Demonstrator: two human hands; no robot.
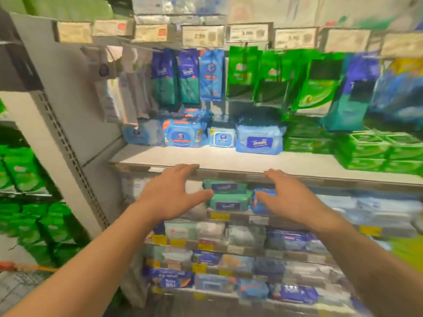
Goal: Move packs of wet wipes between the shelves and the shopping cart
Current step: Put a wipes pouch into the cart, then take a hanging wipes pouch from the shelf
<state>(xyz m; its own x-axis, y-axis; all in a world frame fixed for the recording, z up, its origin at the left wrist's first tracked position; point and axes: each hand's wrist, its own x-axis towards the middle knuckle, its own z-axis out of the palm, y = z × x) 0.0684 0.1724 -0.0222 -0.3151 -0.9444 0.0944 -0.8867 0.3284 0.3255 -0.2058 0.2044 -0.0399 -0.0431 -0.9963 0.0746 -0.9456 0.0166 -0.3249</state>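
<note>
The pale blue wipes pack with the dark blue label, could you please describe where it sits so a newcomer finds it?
Start at the white shelf above both hands. The pale blue pack stands right of a smaller white-fronted pack; green packs follow rightward.

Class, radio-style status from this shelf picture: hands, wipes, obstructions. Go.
Left hand open, empty. Right hand open, empty. Both in front of two stacked teal wipes packs under the white shelf. Nothing between hands and packs.
</note>
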